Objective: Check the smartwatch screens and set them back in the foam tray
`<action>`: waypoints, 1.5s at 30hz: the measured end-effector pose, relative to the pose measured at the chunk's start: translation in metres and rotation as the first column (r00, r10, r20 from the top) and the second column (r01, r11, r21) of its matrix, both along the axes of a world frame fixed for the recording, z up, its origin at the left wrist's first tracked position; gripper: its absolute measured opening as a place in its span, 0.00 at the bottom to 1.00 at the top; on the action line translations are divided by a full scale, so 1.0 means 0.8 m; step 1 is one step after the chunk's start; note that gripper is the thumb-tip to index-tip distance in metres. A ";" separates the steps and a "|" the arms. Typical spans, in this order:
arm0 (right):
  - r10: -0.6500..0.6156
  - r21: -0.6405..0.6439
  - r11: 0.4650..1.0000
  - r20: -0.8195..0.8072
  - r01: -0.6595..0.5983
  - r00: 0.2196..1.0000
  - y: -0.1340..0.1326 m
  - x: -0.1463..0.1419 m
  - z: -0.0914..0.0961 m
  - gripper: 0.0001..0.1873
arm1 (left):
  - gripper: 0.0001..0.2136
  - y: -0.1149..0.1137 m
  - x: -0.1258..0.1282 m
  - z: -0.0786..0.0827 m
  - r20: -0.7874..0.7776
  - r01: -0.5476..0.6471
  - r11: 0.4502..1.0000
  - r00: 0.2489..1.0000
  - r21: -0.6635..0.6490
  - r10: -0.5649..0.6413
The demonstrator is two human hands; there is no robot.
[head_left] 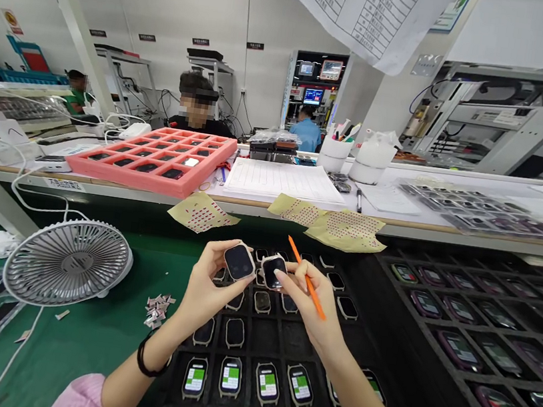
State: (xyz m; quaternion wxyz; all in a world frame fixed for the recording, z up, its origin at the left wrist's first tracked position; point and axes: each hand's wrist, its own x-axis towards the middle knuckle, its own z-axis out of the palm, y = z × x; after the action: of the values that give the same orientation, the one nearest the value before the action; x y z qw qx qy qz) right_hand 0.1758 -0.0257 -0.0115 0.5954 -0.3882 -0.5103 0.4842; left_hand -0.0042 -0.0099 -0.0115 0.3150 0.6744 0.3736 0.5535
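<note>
My left hand (207, 285) pinches a square-cornered smartwatch body (239, 261) with a dark screen, face up, by its edges. My right hand (310, 310) holds an orange plastic pick (309, 288) between its fingers and grips a second dark-faced watch body (273, 271). The two watches are close together, almost touching. Below both hands lies a black foam tray (266, 334) with rows of watch bodies in its pockets. Those in the nearest row (231, 376) show green and white labels on their screens.
To the left stand a white desk fan (66, 262) and a small pile of paper scraps (157, 310). A black tray of labelled watches (466, 325) fills the right. Yellowish adhesive sheets (346, 231) and a pink foam tray (151, 159) lie ahead, with a co-worker (198, 112) beyond.
</note>
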 end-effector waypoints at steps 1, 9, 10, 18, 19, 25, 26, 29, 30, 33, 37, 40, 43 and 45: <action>-0.018 0.018 1.000 0.027 0.017 0.999 0.000 0.000 0.000 0.25 | 0.20 0.000 0.001 -0.001 -0.027 -0.017 1.000 0.999 0.015 0.017; -0.301 0.218 0.948 0.371 0.233 0.879 -0.024 0.024 -0.047 0.22 | 0.17 -0.011 0.020 -0.026 -0.432 0.128 0.988 0.898 0.085 -0.080; -0.298 0.187 0.952 0.385 0.242 0.874 -0.029 0.027 -0.063 0.22 | 0.16 -0.014 0.023 -0.034 -0.501 0.176 0.983 0.855 0.046 -0.130; -0.315 0.134 0.946 0.593 0.295 0.741 -0.055 0.038 -0.160 0.21 | 0.15 -0.019 0.042 -0.109 -0.815 0.220 0.970 0.542 -0.100 -0.207; -0.329 0.156 0.941 0.636 0.301 0.698 -0.057 0.039 -0.161 0.20 | 0.16 -0.018 0.042 -0.112 -0.831 0.218 0.970 0.516 -0.107 -0.208; -0.434 0.319 0.893 0.800 0.319 0.414 -0.075 0.051 -0.142 0.11 | 0.16 -0.025 0.023 -0.095 -0.853 0.210 0.968 0.471 -0.140 -0.225; -0.440 0.344 0.894 0.797 0.289 0.413 -0.075 0.049 -0.141 0.10 | 0.15 -0.028 0.018 -0.091 -0.853 0.197 0.971 0.476 -0.135 -0.215; -0.371 0.351 0.927 0.804 0.133 0.465 -0.070 0.039 -0.148 0.05 | 0.11 -0.036 0.000 -0.084 -0.849 0.147 0.981 0.496 -0.125 -0.182; -0.335 0.334 0.938 0.815 0.089 0.472 -0.067 0.036 -0.152 0.04 | 0.10 -0.039 -0.007 -0.083 -0.846 0.132 0.983 0.503 -0.128 -0.178; -0.281 0.290 0.956 0.848 0.051 0.449 -0.059 0.033 -0.165 0.06 | 0.08 -0.045 -0.030 -0.078 -0.832 0.077 0.985 0.527 -0.156 -0.173; -0.314 0.301 0.949 0.866 0.095 0.389 -0.061 0.031 -0.159 0.07 | 0.08 -0.059 -0.060 -0.070 -0.844 -0.058 0.974 0.512 -0.219 -0.159; -0.329 0.319 0.943 0.856 0.094 0.399 -0.077 0.009 -0.141 0.11 | 0.07 -0.077 -0.075 -0.070 -0.865 -0.173 0.940 0.466 -0.294 -0.185; -0.252 0.288 0.958 0.828 0.006 0.500 -0.096 -0.030 -0.133 0.10 | 0.08 -0.096 -0.082 -0.079 -0.876 -0.249 0.906 0.433 -0.341 -0.211; -0.200 0.246 0.969 0.817 -0.014 0.540 -0.105 -0.056 -0.138 0.08 | 0.10 -0.106 -0.084 -0.087 -0.863 -0.246 0.905 0.461 -0.348 -0.207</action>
State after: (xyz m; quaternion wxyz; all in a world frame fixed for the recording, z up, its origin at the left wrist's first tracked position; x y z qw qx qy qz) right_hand 0.1313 -0.1098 -0.1217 0.3445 -0.5291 -0.7614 0.1474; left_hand -0.0712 -0.0947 -0.0808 0.2070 0.7715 0.6009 0.0298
